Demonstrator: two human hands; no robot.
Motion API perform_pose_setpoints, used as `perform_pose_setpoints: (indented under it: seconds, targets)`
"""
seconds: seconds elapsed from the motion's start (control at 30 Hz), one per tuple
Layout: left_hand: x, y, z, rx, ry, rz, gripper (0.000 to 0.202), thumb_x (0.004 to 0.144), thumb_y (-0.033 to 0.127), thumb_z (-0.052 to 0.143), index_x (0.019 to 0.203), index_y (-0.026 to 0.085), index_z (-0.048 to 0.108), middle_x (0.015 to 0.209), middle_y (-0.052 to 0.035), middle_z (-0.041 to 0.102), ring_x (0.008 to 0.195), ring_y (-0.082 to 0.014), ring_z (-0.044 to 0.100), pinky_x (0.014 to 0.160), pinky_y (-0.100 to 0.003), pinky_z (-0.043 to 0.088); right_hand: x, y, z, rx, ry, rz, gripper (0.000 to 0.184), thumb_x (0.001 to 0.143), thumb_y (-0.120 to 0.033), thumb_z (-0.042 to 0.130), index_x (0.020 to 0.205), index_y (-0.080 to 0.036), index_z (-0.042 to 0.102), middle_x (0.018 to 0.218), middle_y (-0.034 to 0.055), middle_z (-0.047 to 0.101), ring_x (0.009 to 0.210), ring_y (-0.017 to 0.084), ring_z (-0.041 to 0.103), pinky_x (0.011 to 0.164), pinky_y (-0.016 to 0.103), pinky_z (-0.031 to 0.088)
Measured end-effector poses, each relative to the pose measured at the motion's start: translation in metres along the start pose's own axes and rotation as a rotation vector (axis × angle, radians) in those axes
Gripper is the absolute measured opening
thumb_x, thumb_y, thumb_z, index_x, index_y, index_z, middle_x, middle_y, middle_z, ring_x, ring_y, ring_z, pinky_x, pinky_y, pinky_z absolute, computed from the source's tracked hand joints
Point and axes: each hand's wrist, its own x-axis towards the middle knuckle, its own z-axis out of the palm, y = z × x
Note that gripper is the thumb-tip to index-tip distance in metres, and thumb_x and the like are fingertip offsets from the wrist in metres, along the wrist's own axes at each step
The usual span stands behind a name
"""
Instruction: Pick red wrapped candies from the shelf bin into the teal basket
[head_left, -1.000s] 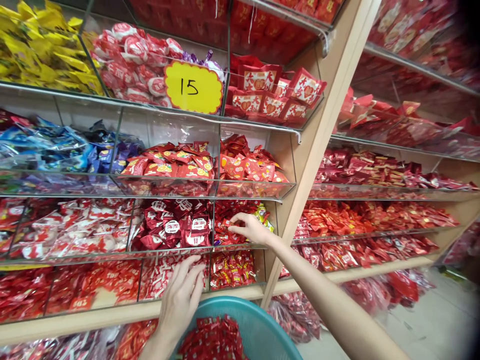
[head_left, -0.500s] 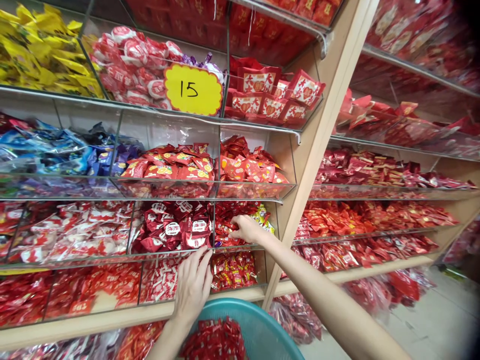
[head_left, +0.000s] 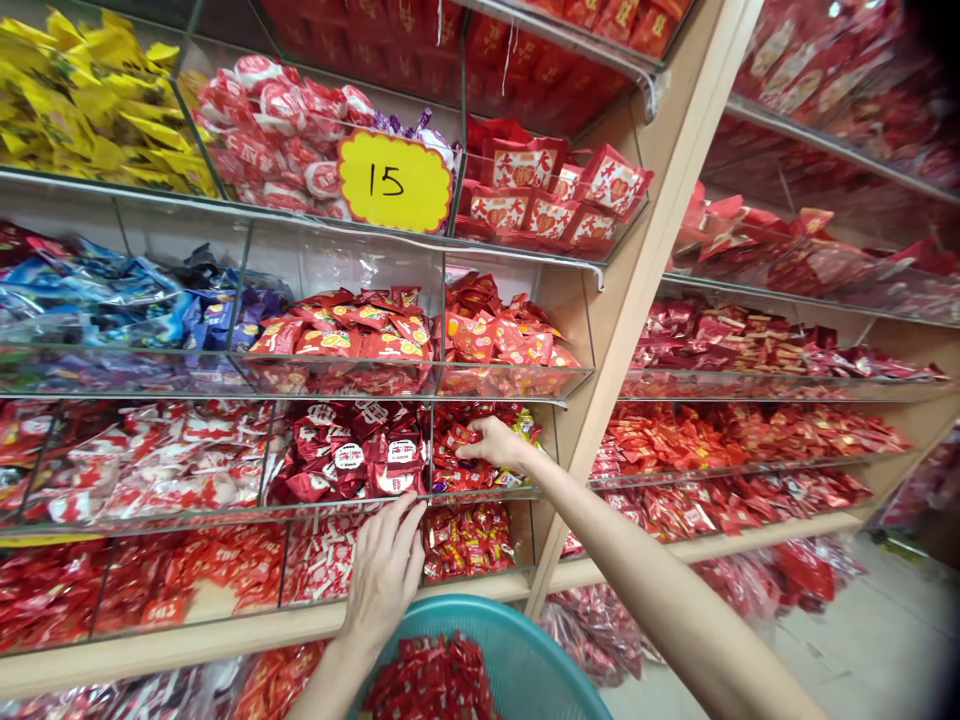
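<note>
Shelving [head_left: 628, 300]: wooden, tiered; clear front panels [head_left: 517, 381] presumably kept loose stock from spilling. Basin [head_left: 551, 670]: teal, below the shelves, apparently set there to be within reach; red packets [head_left: 435, 672] lay inside. Left hand [head_left: 386, 560]: at a lower shelf edge [head_left: 476, 493], perhaps for steadiness; fingers slightly parted, nothing visible in them. Right hand [head_left: 495, 445]: inside the end compartment, fingers bent inward; whether they gripped anything could not be told. Price card [head_left: 396, 182]: yellow, marked 15, higher up. Sweets [head_left: 451, 474]: red-wrapped, beneath the right hand; the tier overhead limited access.
</note>
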Motion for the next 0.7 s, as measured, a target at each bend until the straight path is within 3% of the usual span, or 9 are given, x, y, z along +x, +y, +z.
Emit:
perform_pose_setpoints:
  seconds: [0.17,0.4,0.57,0.7]
  targets:
    - [-0.005,0.0,-0.004,-0.039,-0.014,-0.013,0.041,0.086,0.013,0.046,0.126,0.019,0.046,0.126,-0.0108,0.054,0.112,-0.0223,0.051,0.092,-0.037,0.04,-0.003,-0.008,0.008,0.094,-0.103,-0.001,0.016,0.066,-0.022,0.071,0.076,-0.013,0.063,0.063,-0.0033,0.061,0.058,0.01,0.053,0.054,0.02,0.04]
    - [-0.016,0.003,-0.007,-0.087,0.029,-0.073,0.039,0.086,0.013,0.048,0.125,0.019,0.046,0.126,-0.0113,0.052,0.112,-0.0228,0.049,0.094,-0.039,0.038,-0.006,-0.03,0.012,-0.419,-0.074,-0.018,0.026,0.062,-0.034,0.075,0.077,-0.016,0.063,0.067,-0.0027,0.059,0.063,0.011,0.052,0.053,0.02,0.035]
    - [-0.035,0.006,-0.01,-0.125,0.058,-0.175,0.04,0.086,0.015,0.048,0.126,0.021,0.045,0.125,-0.0111,0.051,0.115,-0.0234,0.048,0.096,-0.041,0.037,-0.004,-0.038,0.021,-0.598,-0.06,0.019,0.045,0.06,-0.042,0.077,0.095,-0.018,0.063,0.085,0.0041,0.064,0.074,0.017,0.057,0.057,0.023,0.037]
    - [-0.048,0.004,-0.015,-0.151,0.065,-0.221,0.039,0.086,0.016,0.048,0.125,0.022,0.046,0.125,-0.0108,0.05,0.115,-0.0231,0.047,0.096,-0.041,0.039,-0.001,-0.035,0.019,-0.606,-0.067,-0.024,0.038,0.061,-0.037,0.077,0.091,-0.018,0.064,0.083,0.0036,0.064,0.074,0.016,0.056,0.058,0.023,0.036]
